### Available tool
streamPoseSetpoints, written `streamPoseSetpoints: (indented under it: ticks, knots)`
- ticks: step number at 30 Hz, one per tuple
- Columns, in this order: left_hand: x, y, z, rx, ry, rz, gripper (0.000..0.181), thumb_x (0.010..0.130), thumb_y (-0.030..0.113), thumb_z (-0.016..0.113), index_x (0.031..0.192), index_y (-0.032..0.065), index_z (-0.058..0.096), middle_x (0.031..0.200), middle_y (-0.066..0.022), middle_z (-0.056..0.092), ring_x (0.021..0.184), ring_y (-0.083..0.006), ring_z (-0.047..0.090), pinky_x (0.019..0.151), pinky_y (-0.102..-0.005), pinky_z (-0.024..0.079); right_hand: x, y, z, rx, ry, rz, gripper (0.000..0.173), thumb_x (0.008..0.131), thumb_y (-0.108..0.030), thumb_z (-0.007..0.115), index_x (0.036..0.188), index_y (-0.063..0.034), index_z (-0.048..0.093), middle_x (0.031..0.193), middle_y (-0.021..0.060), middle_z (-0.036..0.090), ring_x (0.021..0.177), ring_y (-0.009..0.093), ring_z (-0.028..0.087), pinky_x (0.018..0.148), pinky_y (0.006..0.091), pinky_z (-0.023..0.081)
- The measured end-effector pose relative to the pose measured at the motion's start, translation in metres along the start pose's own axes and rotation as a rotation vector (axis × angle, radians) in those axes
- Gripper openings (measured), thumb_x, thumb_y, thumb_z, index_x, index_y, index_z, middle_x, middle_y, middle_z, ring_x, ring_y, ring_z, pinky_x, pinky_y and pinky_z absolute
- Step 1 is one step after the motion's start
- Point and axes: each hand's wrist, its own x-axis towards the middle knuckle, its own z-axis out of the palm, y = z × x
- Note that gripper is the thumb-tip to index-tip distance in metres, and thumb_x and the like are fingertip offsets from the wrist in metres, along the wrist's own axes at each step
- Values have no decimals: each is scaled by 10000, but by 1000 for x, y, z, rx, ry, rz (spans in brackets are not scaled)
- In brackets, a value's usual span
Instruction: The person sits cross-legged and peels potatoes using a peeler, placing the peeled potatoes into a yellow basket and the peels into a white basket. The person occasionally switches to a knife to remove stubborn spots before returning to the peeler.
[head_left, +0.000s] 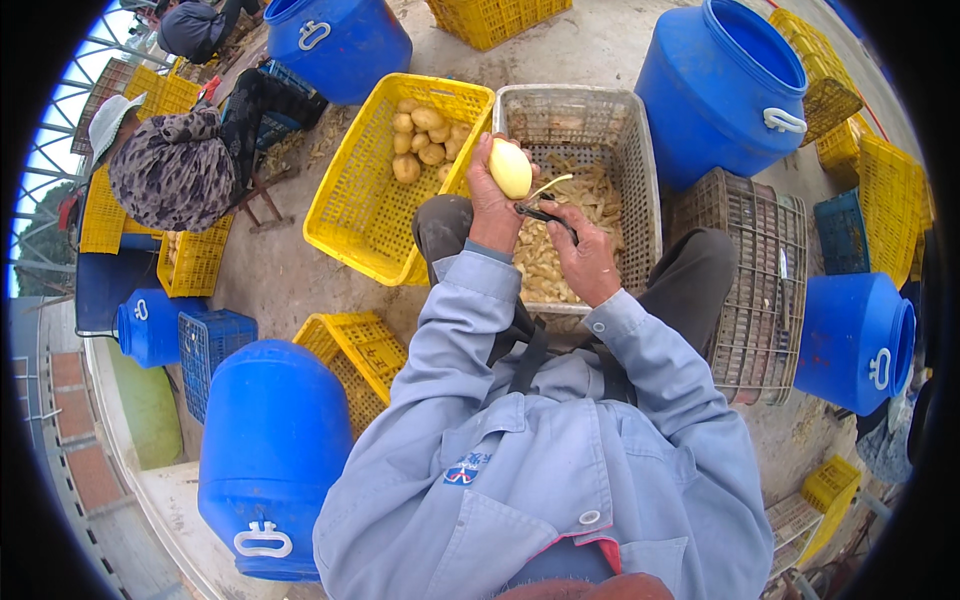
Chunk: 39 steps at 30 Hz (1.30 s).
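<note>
A peeled, pale yellow potato (510, 168) is held in my left hand (491, 202) above the near-left part of a grey plastic crate (652, 202). My right hand (589, 259) grips a dark-handled peeler (544, 214) just below the potato's lower end. A thin strip of peel (553, 184) sticks out by the peeler. Inside the grey crate lies a heap of potato peels (555, 274). Beside it on the left, a yellow plastic crate (337, 187) holds several unpeeled potatoes (427, 118).
Blue plastic barrels stand at upper left (341, 52), upper right (712, 97), right (840, 337) and lower left (277, 450). A slatted crate (750, 300) with a knife (784, 289) on it is by my right knee. A person in a hat (172, 165) sits at left.
</note>
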Motion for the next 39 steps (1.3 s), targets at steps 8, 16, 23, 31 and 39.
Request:
streamPoseSetpoints:
  ticks: [8,16,23,31,39]
  knots:
    - [1,15,8,-252,-27,-184,338,904,427,544,895,92,588,791,-75,600,744,-224,590,621,-355,516,7,-6,-5,184,36,43,253,911,-38,551,1160,-50,598,1022,50,650,792,99,553,701,249,451]
    - [-1,1,16,-237,208,-114,361,935,441,521,969,82,550,872,-86,612,815,-262,611,694,-406,548,4,-8,-10,201,53,170,289,918,-36,518,1200,-41,584,1090,64,620,978,130,543,872,265,425]
    - [4,-4,9,-182,202,-73,360,942,415,522,1011,61,535,920,-111,607,850,-282,612,733,-435,549,16,-10,-7,82,151,-65,287,888,-17,543,1169,-49,591,1073,133,650,945,229,633,833,321,478]
    - [1,-8,6,-84,76,-88,374,943,414,527,1008,46,534,849,-115,617,783,-276,628,684,-419,544,33,-18,8,-106,180,-197,276,851,-9,586,1123,-53,605,1044,153,645,926,323,633,770,365,505]
    - [-3,-10,3,-152,240,-36,301,930,361,577,1043,85,534,980,-93,594,889,-257,602,799,-465,546,1,17,5,-142,170,-108,266,853,-2,587,1114,-41,611,1028,151,656,927,313,638,785,363,502]
